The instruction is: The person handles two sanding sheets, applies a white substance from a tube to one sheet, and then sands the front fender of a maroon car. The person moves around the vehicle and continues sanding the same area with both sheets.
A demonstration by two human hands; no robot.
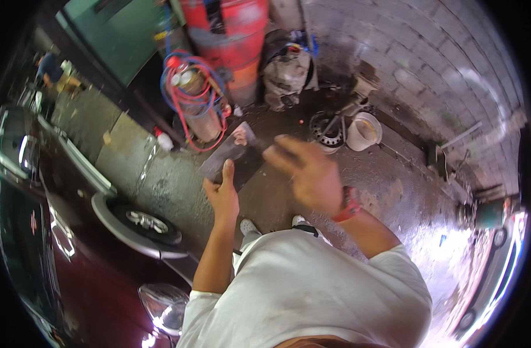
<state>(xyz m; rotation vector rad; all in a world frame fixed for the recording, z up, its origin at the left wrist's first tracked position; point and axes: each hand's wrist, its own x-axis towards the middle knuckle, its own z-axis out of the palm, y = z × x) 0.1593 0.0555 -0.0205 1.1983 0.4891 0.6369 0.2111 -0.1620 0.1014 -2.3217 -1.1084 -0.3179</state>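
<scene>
My left hand (pixel 222 194) grips a flat, dark grey rectangular plate (pixel 218 162), its thumb lying on top. Near the plate's far end sits a small pinkish lump of paste (pixel 240 137). Just to the right, my right hand (pixel 315 177) is smeared by motion, with a red band (pixel 349 204) at its wrist. Something thin and dark seems to lie between its bent fingers, but the blur hides what it is. The two hands are apart, held in front of my white shirt.
A dark red car (pixel 91 261) stands close on my left. Ahead are a gas cylinder (pixel 202 119) wrapped in red and blue hoses, a red drum (pixel 233 55), a wheel rim (pixel 327 129) and a white bucket (pixel 364 132). A block wall (pixel 416 52) runs along the right.
</scene>
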